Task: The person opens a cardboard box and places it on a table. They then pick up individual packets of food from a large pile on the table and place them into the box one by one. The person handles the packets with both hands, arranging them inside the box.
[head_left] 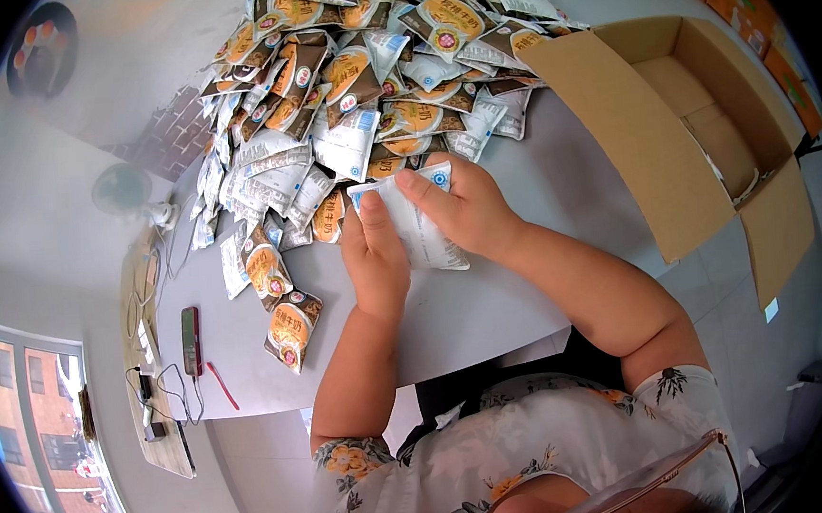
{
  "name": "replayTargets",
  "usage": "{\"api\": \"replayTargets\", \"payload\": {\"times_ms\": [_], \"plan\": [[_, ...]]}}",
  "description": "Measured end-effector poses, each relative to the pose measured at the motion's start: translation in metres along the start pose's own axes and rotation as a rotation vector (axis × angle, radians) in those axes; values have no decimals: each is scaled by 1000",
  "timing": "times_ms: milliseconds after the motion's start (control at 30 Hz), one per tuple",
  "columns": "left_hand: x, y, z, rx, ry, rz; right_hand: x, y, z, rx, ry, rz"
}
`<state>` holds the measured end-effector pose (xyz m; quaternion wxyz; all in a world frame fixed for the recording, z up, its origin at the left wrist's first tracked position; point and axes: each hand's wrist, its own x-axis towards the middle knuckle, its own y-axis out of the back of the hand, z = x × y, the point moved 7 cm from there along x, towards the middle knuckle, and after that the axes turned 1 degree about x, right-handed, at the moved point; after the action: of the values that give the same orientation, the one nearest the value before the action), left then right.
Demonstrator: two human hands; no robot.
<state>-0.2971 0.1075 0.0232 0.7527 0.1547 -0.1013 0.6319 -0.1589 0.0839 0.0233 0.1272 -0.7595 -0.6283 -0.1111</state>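
Both of my hands grip one flat white sachet (421, 229) with small blue marks, held just above the grey table (491, 308). My left hand (373, 252) pinches its left edge, thumb on top. My right hand (465, 210) covers its upper right part, fingers curled over the top edge. Right behind the hands lies a big heap of sachets (360, 79), some white side up, others brown and orange side up.
An open brown cardboard box (697, 122) stands at the table's right, flaps spread. A few stray sachets (287, 327) lie left of my left hand. A phone (190, 341), a red pen (221, 385) and cables rest near the table's left edge.
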Motion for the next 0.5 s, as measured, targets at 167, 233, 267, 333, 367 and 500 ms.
{"api": "replayTargets", "payload": {"times_ms": [167,233,267,333,367,500], "plan": [[-7,0,10,257,-165,-31,5,2,42,296,-326,60],[-6,-1,7,310,-221,12,5,-2,45,414,-379,41],[-4,1,1,212,-111,24,5,-3,38,412,-378,26],[0,3,-8,15,108,49,4,0,15,192,-240,-10],[1,4,-10,-10,121,50,2,1,-2,-26,-103,-30],[1,1,-18,-125,133,44,1,1,-4,-79,92,7]]}}
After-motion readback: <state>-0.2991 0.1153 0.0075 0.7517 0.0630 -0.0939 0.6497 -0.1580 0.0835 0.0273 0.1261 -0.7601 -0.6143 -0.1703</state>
